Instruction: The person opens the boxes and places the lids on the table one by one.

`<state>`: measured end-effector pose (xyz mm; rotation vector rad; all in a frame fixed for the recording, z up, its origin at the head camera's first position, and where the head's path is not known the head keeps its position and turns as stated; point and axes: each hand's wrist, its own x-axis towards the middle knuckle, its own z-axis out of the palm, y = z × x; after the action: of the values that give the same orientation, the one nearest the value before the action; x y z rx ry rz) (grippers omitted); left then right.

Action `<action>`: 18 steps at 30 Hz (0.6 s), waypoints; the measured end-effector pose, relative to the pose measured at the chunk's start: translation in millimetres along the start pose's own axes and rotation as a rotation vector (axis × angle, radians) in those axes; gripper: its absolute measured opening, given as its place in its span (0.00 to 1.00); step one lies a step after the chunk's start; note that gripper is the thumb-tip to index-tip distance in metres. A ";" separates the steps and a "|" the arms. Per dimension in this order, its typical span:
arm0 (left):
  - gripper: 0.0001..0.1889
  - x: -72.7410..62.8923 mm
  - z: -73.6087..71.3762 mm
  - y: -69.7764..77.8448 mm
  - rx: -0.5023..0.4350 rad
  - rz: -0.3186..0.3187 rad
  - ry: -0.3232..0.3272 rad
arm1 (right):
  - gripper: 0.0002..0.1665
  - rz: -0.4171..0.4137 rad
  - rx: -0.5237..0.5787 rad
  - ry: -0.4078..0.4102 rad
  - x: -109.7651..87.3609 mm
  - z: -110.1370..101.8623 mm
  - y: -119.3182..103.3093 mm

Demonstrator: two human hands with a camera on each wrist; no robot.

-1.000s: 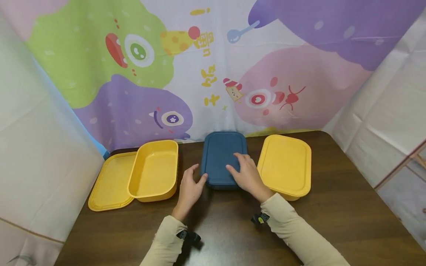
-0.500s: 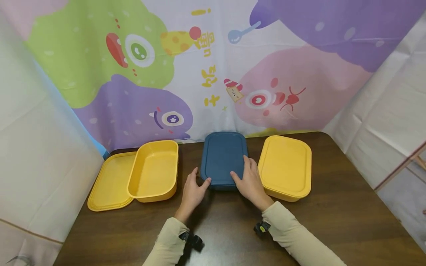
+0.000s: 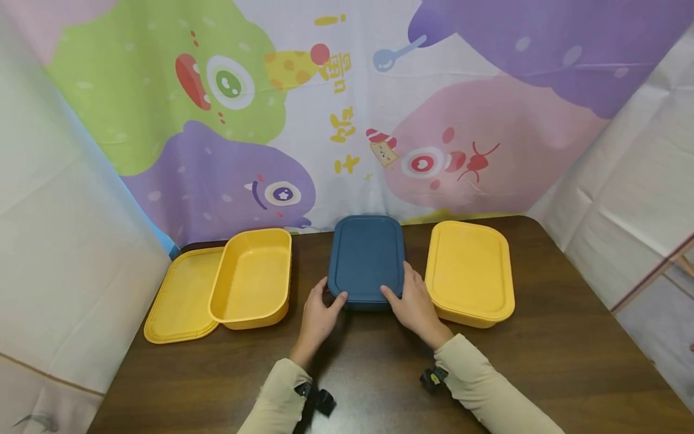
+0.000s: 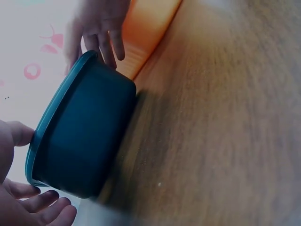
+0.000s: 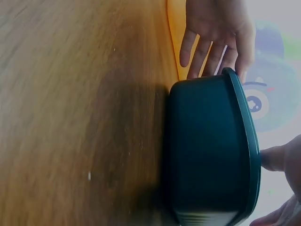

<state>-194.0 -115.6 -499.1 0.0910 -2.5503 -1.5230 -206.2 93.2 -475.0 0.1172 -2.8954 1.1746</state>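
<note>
A dark blue lunch box (image 3: 367,259) with its lid on sits at the back middle of the table. My left hand (image 3: 318,319) is at its near left corner, thumb on the lid's rim and fingers along the left side. At the near right corner, my right hand (image 3: 414,304) has its thumb at the lid edge, with its fingers in the gap beside a lidded yellow lunch box (image 3: 470,271). Both wrist views show the blue box's side (image 4: 84,127) between the two hands, whose fingers are fairly straight and spread.
To the left stands an uncovered yellow lunch box (image 3: 252,271), overlapping a yellow lid (image 3: 184,295) that lies flat. A cartoon-printed curtain (image 3: 352,108) hangs behind the brown wooden table (image 3: 368,374), and white cloth (image 3: 623,199) hangs at the sides.
My right hand has slid off the blue lid to its right edge, and my left hand has come closer to the near left corner. The lidded yellow box has shifted slightly right.
</note>
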 end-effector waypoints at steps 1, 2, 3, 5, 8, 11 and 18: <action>0.31 -0.5 0.5 -0.3 -0.008 0.002 0.007 | 0.49 0.007 -0.004 -0.005 0.2 -0.6 1.6; 0.31 -1.1 0.7 -0.5 -0.015 0.006 0.013 | 0.49 0.014 -0.007 -0.008 0.6 -1.3 3.2; 0.30 -1.7 1.0 -0.5 -0.025 0.010 0.019 | 0.49 0.021 -0.009 -0.008 1.0 -2.2 4.7; 0.29 -2.5 1.4 -0.5 -0.047 0.011 0.026 | 0.49 0.029 -0.015 -0.006 2.0 -4.5 7.0; 0.29 -2.3 2.2 -0.8 -0.075 0.004 0.033 | 0.48 0.040 -0.016 -0.011 4.4 -8.1 10.0; 0.28 -0.6 3.1 -1.7 -0.083 -0.011 0.039 | 0.47 0.043 -0.015 -0.020 7.1 -10.6 13.1; 0.27 1.3 4.1 -5.0 -0.137 -0.061 0.007 | 0.40 0.019 0.092 -0.052 13.9 -5.5 24.4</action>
<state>-196.2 -114.6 -505.3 0.1579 -2.4506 -1.7115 -221.9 113.6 -487.4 0.1229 -2.8929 1.3282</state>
